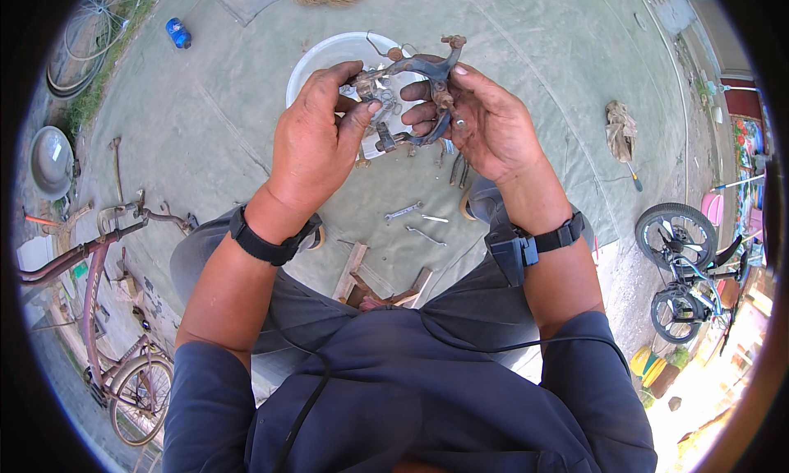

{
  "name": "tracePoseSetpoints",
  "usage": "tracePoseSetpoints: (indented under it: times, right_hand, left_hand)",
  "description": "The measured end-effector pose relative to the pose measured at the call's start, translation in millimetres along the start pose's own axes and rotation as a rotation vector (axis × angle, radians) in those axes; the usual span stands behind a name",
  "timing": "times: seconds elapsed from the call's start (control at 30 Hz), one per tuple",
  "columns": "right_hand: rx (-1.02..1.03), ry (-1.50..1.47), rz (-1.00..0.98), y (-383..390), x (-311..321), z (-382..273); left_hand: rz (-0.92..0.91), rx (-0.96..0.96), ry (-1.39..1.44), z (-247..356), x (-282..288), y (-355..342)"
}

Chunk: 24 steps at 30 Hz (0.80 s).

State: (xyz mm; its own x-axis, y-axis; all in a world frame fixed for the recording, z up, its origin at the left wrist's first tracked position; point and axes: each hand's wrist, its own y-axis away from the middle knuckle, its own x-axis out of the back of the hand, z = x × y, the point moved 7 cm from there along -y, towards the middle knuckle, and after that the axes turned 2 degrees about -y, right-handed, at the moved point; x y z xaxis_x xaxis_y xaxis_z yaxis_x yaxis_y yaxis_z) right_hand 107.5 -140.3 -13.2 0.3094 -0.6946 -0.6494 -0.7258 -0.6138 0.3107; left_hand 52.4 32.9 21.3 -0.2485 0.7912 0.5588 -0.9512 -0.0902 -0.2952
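Both hands are raised over a white basin (308, 62) with a dark, rusty bicycle brake caliper (444, 77) between them. My right hand (501, 128) supports its curved arms, thumb near the upper arm and greasy fingers behind. My left hand (316, 132) is closed at the caliper's left side, thumb and fingers around a small rusty part (368, 85). Whether that part is joined to the caliper I cannot tell. A thin bent wire sticks up from the top. Small metal bits show in the basin below, partly hidden by my hands.
Between my feet lie a wrench (403, 211), a thinner wrench (427, 236) and dark plier handles (460, 170). A wooden stool (353, 280) is under me. A bicycle frame (94, 300) lies left, a small bike (678, 259) right. A hammer (117, 169) and blue bottle (178, 33) rest farther off.
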Motion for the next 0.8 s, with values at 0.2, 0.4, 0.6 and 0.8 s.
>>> tracePoseSetpoints:
  times: [0.2,0.4,0.6,0.8]
  right_hand:
    - [-0.012,0.007,0.012,-0.6,1.5,1.2]
    - [-0.018,-0.004,0.016,-0.6,2.4,2.3]
    - [-0.011,0.002,0.018,-0.3,2.8,1.6]
    - [-0.003,-0.011,0.005,-1.4,3.3,2.2]
  left_hand:
    - [-0.003,-0.004,-0.018,-0.9,-1.0,-0.3]
    - [-0.002,0.021,0.004,-2.3,-1.4,0.1]
    - [-0.004,0.007,-0.011,-0.8,-1.8,-0.6]
    - [-0.012,0.006,-0.006,-0.2,-1.9,-0.9]
